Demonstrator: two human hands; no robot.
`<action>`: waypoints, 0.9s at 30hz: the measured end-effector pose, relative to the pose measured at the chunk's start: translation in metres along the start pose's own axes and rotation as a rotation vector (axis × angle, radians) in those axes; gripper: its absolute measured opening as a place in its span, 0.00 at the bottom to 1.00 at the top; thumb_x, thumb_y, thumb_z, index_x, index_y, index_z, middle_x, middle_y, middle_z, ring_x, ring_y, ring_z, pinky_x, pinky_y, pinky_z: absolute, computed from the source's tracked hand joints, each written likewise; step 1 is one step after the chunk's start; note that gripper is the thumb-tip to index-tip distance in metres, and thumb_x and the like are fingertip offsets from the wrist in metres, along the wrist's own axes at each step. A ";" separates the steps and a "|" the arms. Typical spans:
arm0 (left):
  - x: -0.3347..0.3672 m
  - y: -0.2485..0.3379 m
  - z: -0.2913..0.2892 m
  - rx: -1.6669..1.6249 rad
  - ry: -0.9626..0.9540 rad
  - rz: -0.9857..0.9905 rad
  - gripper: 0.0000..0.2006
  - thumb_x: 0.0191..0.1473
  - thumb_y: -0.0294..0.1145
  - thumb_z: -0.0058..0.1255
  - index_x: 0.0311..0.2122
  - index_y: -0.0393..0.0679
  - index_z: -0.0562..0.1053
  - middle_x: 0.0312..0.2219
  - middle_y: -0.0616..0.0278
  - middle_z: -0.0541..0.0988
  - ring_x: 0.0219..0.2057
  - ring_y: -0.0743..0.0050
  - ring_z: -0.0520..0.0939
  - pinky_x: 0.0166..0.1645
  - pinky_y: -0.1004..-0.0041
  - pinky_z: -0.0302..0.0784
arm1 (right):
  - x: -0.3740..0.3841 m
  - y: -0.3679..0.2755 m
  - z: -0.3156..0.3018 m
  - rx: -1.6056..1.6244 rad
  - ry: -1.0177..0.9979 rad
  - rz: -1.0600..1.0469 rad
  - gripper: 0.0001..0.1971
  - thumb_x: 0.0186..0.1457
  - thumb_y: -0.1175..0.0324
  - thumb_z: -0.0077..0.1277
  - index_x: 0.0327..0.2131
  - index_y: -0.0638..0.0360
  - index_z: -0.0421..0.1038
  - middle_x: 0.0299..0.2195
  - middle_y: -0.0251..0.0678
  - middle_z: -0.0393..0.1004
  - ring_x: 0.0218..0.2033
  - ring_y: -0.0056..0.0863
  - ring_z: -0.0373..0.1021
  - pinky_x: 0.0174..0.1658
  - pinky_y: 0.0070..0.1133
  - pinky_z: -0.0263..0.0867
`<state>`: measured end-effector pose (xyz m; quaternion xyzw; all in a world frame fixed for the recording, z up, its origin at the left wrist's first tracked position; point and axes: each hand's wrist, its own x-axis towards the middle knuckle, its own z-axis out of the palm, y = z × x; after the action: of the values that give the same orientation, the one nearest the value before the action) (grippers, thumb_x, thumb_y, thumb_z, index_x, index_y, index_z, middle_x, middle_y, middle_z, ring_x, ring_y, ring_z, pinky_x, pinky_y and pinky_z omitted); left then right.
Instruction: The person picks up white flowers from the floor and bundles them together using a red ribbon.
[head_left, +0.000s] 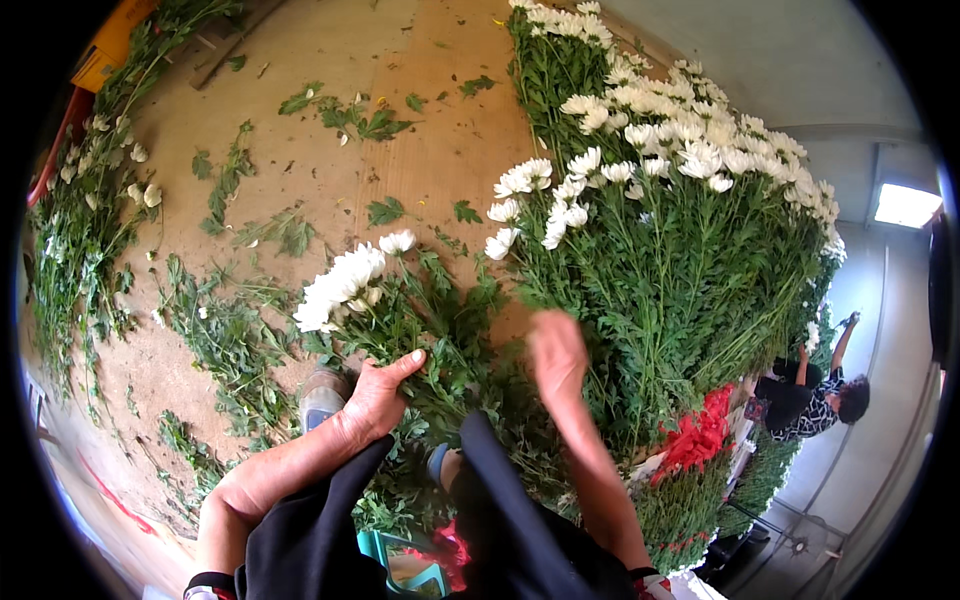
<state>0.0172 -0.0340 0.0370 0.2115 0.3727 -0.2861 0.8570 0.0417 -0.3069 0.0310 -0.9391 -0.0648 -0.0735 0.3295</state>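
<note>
My left hand (382, 393) is closed around the leafy stems of a small bunch of white chrysanthemums (345, 285), its thumb lying across the front. The blooms point up and to the left, away from me. My right hand (558, 352) is in the air between that bunch and the big pile of white chrysanthemums (680, 240) on the right. Motion smears its fingers, so whether they hold anything does not show. The pile lies with its flower heads on the far side and its stems toward me.
Stripped leaves and stems (225, 350) litter the brown floor (440, 60). More loose flowers (85, 240) lie along the left. Red ties (697, 432) bind stems at the lower right. A teal stool (425, 580) is below me. Another person (800, 405) works at the far right.
</note>
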 end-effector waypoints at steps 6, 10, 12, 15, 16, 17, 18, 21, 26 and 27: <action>-0.002 -0.001 0.004 0.011 -0.011 0.011 0.16 0.54 0.24 0.57 0.48 0.36 0.71 0.40 0.56 0.80 0.41 0.63 0.81 0.49 0.60 0.79 | 0.054 0.056 -0.047 -0.499 0.015 0.230 0.09 0.55 0.67 0.55 0.39 0.57 0.73 0.37 0.38 0.68 0.37 0.36 0.69 0.39 0.30 0.67; 0.002 -0.002 0.001 0.011 -0.009 0.002 0.16 0.54 0.24 0.57 0.48 0.36 0.71 0.40 0.56 0.80 0.41 0.62 0.81 0.49 0.60 0.79 | 0.054 0.034 -0.045 -0.506 0.036 0.026 0.10 0.54 0.68 0.56 0.41 0.54 0.72 0.39 0.38 0.68 0.41 0.40 0.67 0.43 0.31 0.65; -0.002 0.001 0.002 -0.012 -0.023 0.008 0.16 0.54 0.24 0.57 0.49 0.36 0.71 0.40 0.55 0.80 0.40 0.61 0.81 0.49 0.59 0.79 | 0.050 0.028 -0.049 -0.438 0.025 0.049 0.12 0.56 0.62 0.55 0.41 0.55 0.72 0.46 0.38 0.69 0.48 0.39 0.65 0.50 0.33 0.62; -0.008 0.004 0.004 -0.027 -0.024 -0.009 0.16 0.54 0.24 0.57 0.48 0.36 0.71 0.40 0.55 0.80 0.40 0.61 0.81 0.49 0.58 0.79 | 0.057 0.041 -0.081 -0.614 0.271 0.025 0.25 0.58 0.51 0.50 0.54 0.54 0.64 0.52 0.38 0.67 0.54 0.35 0.61 0.56 0.42 0.57; -0.008 0.005 0.004 -0.036 -0.022 -0.008 0.16 0.54 0.24 0.57 0.48 0.35 0.71 0.40 0.55 0.80 0.40 0.61 0.81 0.49 0.58 0.79 | 0.064 0.038 -0.093 -0.688 0.357 0.026 0.26 0.57 0.56 0.53 0.55 0.54 0.62 0.50 0.38 0.69 0.53 0.36 0.62 0.54 0.41 0.57; -0.008 0.005 0.004 -0.046 -0.021 -0.005 0.16 0.54 0.24 0.57 0.48 0.35 0.72 0.40 0.55 0.80 0.40 0.60 0.81 0.49 0.58 0.79 | 0.063 0.043 -0.101 -0.659 0.270 0.161 0.24 0.57 0.60 0.54 0.55 0.56 0.63 0.47 0.38 0.71 0.50 0.37 0.64 0.52 0.40 0.59; -0.006 0.004 0.003 -0.023 -0.037 -0.005 0.17 0.54 0.25 0.57 0.49 0.37 0.71 0.40 0.55 0.80 0.41 0.60 0.81 0.50 0.58 0.78 | 0.060 0.052 -0.108 -0.627 0.181 0.293 0.23 0.56 0.63 0.54 0.54 0.58 0.64 0.44 0.38 0.72 0.48 0.38 0.67 0.49 0.38 0.61; -0.001 0.000 0.001 0.008 -0.063 -0.010 0.17 0.54 0.26 0.57 0.49 0.38 0.71 0.41 0.57 0.80 0.42 0.60 0.81 0.51 0.57 0.78 | 0.049 0.059 -0.112 -0.471 0.134 0.225 0.13 0.56 0.74 0.52 0.45 0.63 0.71 0.37 0.41 0.72 0.39 0.41 0.70 0.42 0.32 0.65; -0.002 -0.002 -0.007 0.030 0.030 -0.017 0.16 0.54 0.27 0.57 0.48 0.39 0.73 0.41 0.58 0.81 0.42 0.63 0.81 0.51 0.57 0.77 | 0.025 0.002 -0.070 -0.200 0.099 0.172 0.08 0.57 0.77 0.50 0.42 0.65 0.72 0.35 0.41 0.70 0.35 0.38 0.70 0.38 0.28 0.66; -0.002 0.002 -0.007 0.035 -0.016 -0.056 0.16 0.54 0.26 0.58 0.48 0.39 0.73 0.41 0.59 0.81 0.43 0.64 0.81 0.51 0.59 0.77 | 0.018 -0.011 -0.064 -0.194 0.061 0.136 0.08 0.57 0.78 0.50 0.41 0.65 0.73 0.35 0.41 0.70 0.34 0.37 0.69 0.37 0.27 0.65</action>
<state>0.0133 -0.0276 0.0343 0.2139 0.3666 -0.3179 0.8478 0.0510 -0.3377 0.0900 -0.9661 0.0166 -0.0854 0.2432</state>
